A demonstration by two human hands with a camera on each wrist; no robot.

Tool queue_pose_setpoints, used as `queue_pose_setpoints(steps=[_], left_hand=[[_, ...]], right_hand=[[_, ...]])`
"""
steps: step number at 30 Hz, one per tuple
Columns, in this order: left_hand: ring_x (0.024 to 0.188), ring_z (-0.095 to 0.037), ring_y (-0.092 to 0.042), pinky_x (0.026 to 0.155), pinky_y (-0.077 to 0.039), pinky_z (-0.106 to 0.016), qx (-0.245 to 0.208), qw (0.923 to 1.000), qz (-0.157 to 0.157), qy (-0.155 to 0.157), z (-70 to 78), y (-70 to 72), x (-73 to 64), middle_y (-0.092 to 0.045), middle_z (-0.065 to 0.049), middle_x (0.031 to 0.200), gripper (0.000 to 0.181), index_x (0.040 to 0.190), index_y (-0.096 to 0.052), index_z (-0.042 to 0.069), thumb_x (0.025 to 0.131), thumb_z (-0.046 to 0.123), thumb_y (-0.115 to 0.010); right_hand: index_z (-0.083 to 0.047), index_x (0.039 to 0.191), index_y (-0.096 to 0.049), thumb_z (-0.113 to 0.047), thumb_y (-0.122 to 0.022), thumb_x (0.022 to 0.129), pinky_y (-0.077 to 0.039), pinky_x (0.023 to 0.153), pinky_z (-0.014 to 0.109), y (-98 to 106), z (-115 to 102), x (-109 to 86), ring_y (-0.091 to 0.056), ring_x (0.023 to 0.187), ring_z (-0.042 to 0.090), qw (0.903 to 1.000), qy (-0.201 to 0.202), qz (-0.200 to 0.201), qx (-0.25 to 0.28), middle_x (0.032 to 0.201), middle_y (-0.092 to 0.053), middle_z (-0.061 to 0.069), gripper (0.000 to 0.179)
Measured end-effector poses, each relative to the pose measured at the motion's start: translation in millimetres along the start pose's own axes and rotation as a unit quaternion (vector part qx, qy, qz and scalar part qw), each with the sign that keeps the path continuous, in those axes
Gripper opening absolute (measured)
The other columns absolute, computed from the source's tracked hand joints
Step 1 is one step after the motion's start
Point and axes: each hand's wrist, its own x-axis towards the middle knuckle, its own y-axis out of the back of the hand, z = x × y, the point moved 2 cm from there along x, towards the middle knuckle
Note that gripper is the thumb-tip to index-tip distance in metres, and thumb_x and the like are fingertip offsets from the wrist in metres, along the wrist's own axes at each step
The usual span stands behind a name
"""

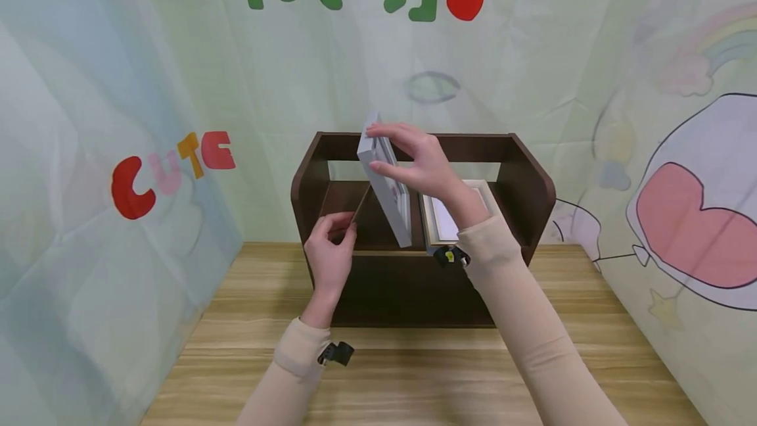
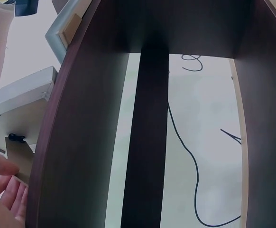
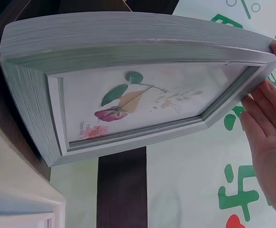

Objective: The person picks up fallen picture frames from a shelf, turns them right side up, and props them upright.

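A grey picture frame (image 1: 390, 202) with a pressed-flower picture (image 3: 124, 104) stands tilted inside the dark brown desk shelf (image 1: 414, 294). My right hand (image 1: 416, 160) holds its upper end, thumb on one side and fingers on the other. From the back of the frame juts a thin brown stand flap (image 2: 20, 159). My left hand (image 1: 331, 248) pinches this flap near its free edge, at the left of the shelf. In the left wrist view the shelf's side panel partly hides that hand.
A second, cream-coloured frame (image 1: 434, 215) leans in the right part of the shelf, partly behind my right forearm. The shelf stands on a wood-grain table (image 1: 402, 373). A printed cloth backdrop (image 1: 266, 84) hangs behind and at both sides.
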Motion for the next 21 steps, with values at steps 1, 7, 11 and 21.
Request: queue_pose_setpoints(steps=[1,7,11,21], left_hand=[[0.080,-0.035,-0.066,0.073,-0.054,-0.051,0.002,1.0000,0.003,0.002,-4.6,-0.5,0.3,-0.065,-0.024,0.089,0.012,0.092,-0.069,-0.008,0.081,-0.007,-0.067],[0.080,-0.028,-0.065,0.073,-0.055,-0.044,0.014,0.9995,0.027,0.005,-32.5,-3.4,1.7,-0.066,-0.018,0.088,0.012,0.091,-0.071,-0.002,0.080,-0.005,-0.069],[0.082,-0.022,-0.064,0.073,-0.055,-0.038,0.014,0.9993,0.034,0.009,-35.9,-2.7,1.6,-0.066,-0.013,0.088,0.011,0.091,-0.071,0.002,0.081,-0.003,-0.069],[0.081,-0.028,-0.062,0.073,-0.054,-0.042,0.008,0.9980,0.060,0.020,-32.9,-1.3,1.1,-0.065,-0.019,0.088,0.009,0.090,-0.070,-0.003,0.081,-0.004,-0.069]], right_hand=[[0.004,0.123,-0.059,-0.005,-0.071,0.082,-0.038,0.108,0.028,-0.4,-0.4,0.2,-0.051,0.126,0.028,1.0000,-0.001,-0.002,-0.005,0.129,-0.058,0.019,0.043],[0.005,0.122,-0.059,-0.006,-0.071,0.083,-0.039,0.108,0.029,-2.3,-6.0,2.1,-0.052,0.125,0.029,0.9995,0.006,-0.007,-0.031,0.128,-0.058,0.020,0.043],[0.006,0.121,-0.059,-0.006,-0.071,0.082,-0.040,0.107,0.031,-3.4,-7.6,3.3,-0.052,0.124,0.032,0.9992,0.011,-0.007,-0.037,0.127,-0.058,0.021,0.043],[-0.007,0.126,-0.060,-0.017,-0.074,0.082,-0.040,0.107,0.033,-13.9,30.2,7.0,-0.051,0.126,0.020,0.9988,0.018,-0.004,-0.045,0.132,-0.059,0.008,0.047]])
